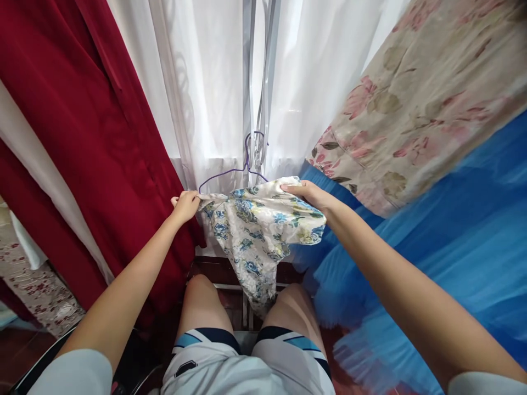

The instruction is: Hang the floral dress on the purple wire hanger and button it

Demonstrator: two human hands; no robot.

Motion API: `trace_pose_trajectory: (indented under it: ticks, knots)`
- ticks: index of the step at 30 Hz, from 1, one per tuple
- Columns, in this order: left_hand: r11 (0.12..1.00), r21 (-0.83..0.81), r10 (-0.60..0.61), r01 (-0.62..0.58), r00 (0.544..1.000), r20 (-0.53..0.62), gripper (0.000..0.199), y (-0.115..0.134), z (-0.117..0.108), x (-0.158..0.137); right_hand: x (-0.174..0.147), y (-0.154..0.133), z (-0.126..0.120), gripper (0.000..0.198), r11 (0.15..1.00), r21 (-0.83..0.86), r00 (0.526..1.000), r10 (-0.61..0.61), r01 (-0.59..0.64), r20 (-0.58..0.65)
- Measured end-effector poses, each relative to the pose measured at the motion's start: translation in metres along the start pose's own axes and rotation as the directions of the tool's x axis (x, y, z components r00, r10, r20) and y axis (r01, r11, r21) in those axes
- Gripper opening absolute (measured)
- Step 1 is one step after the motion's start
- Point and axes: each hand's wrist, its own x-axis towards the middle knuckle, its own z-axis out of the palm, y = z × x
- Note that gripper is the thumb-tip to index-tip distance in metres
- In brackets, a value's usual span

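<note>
A white garment with blue and yellow-green flowers (pixel 251 236) hangs in front of me, its lower end reaching down between my knees. Behind its top edge is a thin purple hanger (pixel 222 174), whose hook is up by grey vertical straps or poles. My left hand (pixel 186 206) is closed on the garment's upper left corner, beside the hanger's left end. At the upper right, my right hand (pixel 307 193) pinches the fabric with the thumb on top; its other fingers are mostly hidden behind the cloth. The hanger's right end is covered by the garment.
Dark red cloth (pixel 123 164) hangs at the left and white curtains (pixel 209 82) at the back. On the right are a beige floral cloth (pixel 420 104) and blue tulle (pixel 395 263). Grey metal uprights (pixel 249 60) stand in the middle, over a dark red floor.
</note>
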Motion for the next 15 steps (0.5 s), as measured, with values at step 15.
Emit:
trace_pose_trajectory:
  ticks: [15]
  knots:
    - [0.934, -0.332, 0.048, -0.13, 0.968, -0.245, 0.017, 0.029, -0.022, 0.038, 0.003, 0.007, -0.004, 0.022, 0.995, 0.079, 0.995, 0.052, -0.059, 0.088]
